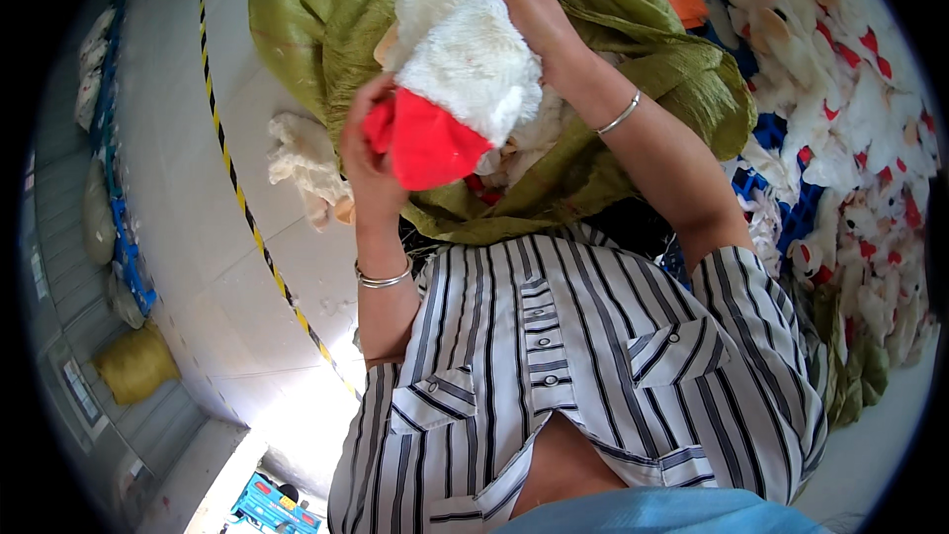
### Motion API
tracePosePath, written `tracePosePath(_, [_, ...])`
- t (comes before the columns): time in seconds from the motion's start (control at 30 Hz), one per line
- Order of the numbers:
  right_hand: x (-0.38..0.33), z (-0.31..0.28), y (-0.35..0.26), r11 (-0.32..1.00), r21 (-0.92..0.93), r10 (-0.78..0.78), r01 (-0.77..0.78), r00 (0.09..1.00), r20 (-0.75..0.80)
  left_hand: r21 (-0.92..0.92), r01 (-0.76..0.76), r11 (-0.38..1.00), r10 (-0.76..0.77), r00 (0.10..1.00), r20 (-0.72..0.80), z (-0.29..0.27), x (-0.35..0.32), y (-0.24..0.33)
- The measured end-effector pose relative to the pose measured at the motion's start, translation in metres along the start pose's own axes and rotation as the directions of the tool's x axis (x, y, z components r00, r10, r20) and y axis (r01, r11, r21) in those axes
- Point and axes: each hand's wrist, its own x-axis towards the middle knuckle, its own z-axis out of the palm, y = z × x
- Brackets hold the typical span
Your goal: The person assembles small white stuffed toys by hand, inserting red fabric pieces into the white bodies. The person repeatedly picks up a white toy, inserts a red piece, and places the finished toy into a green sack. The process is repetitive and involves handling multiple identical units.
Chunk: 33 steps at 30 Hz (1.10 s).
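- Blue cloth [652, 514], lower edge.
- White plush [465, 54], upper centre: left hand [370, 143] grasping red end [435, 146], right hand [534, 22] grasping white fur [494, 84], seemingly for steadiness.
- Olive sack [311, 15] beneath.

The pale floor [178, 188] bears a long strip of yellow-and-black striped tape [238, 191]. A cream plush piece [301, 153] lies on it, just beside an open olive-green sack [306, 25] whose underside is hidden. At right, blue openwork plastic [803, 206] carries heaped white-and-red plush pieces [860, 138].
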Motion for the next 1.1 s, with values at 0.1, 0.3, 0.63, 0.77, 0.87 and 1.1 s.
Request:
tracePosePath(0.1, [-0.007, 0.007, -0.001, 1.0, 0.001, -0.013, 0.013, 1.0, -0.014, 0.042, 0.026, 0.999, -0.028, 0.998, 0.051, -0.006, -0.005, -0.011])
tracePosePath(0.3, [-0.003, 0.015, 0.004, 0.993, 0.097, -0.06, 0.061, 0.998, -0.011, 0.177, 0.192, 0.965, -0.201, 0.979, 0.033, -0.032, -0.018, -0.039])
tracePosePath(0.63, [-0.011, 0.027, 0.035, 0.994, 0.11, -0.029, 0.017, 0.994, 0.106, -0.325, -0.006, 0.946, -0.003, 1.0, -0.027, -0.008, -0.015, 0.028])
tracePosePath(0.77, [-0.01, 0.019, 0.062, 0.955, 0.019, -0.288, 0.298, 0.906, 0.311, -0.303, 0.13, 0.944, -0.108, 0.99, 0.09, -0.002, -0.011, 0.037])
tracePosePath(0.87, [-0.027, -0.002, 0.065, 0.924, 0.38, -0.27, 0.033, 0.761, 0.59, 0.28, -0.234, 0.931, 0.189, 0.966, 0.178, 0.002, 0.011, 0.022])
tracePosePath(1.1, [-0.023, -0.023, 0.058, 0.907, 0.421, -0.261, -0.022, 0.754, 0.602, 0.278, -0.136, 0.951, 0.066, 0.966, 0.248, 0.026, 0.023, 0.035])
